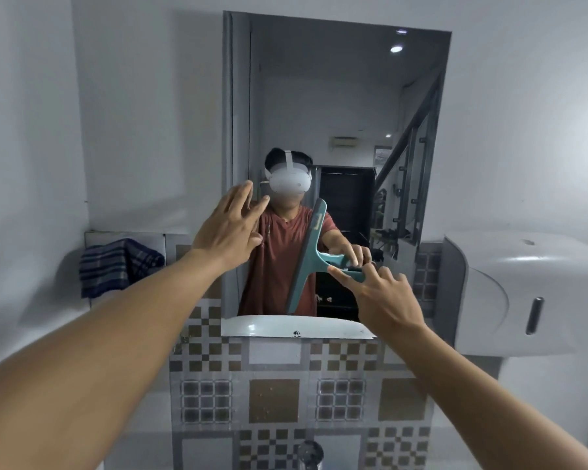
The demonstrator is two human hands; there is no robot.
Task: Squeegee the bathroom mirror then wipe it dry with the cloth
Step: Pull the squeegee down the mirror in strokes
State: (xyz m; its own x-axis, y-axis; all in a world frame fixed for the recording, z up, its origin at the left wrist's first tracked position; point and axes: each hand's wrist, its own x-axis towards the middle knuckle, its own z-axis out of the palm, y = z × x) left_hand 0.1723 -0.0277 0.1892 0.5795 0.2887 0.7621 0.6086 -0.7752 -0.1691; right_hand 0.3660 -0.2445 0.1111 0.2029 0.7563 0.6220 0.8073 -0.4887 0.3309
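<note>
The tall mirror [336,96] hangs on the wall above a tiled backsplash. A teal squeegee [308,256] lies against the lower glass, its blade nearly upright and tilted a little right at the top. My right hand [381,296] grips its handle, thumb stretched along it. My left hand [231,228] is raised at the mirror's left edge with straight, spread fingers, holding nothing. A dark blue striped cloth [116,266] is draped over a ledge left of the mirror. The mirror reflects a person wearing a headset.
A white paper dispenser [530,293] juts from the wall at the right. Patterned brown and grey tiles [275,398] run below the mirror, with a metal tap [309,452] at the bottom edge. White walls close in on both sides.
</note>
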